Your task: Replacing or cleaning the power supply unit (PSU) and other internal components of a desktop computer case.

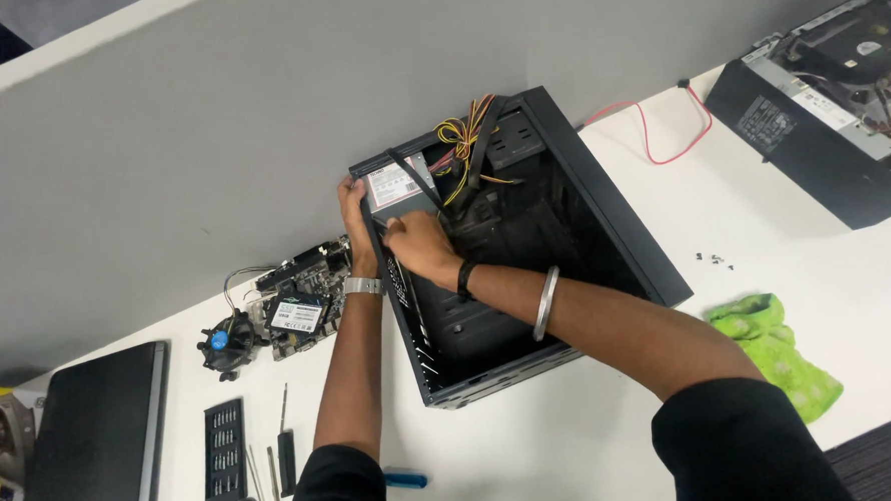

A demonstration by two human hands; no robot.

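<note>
While both hands grip it, power supply [395,188] in case [604,203] corner, left hand [356,209] outside, right hand [417,244] inside.

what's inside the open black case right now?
Inside the case: a grey power supply in the top corner, both hands on it (left, right), and yellow-red cables. The right forearm and shadow hide the floor.

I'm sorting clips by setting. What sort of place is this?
Probably a computer repair bench. An open computer case lies on the white table, with a loose circuit board, screwdrivers and a second opened computer nearby.
</note>
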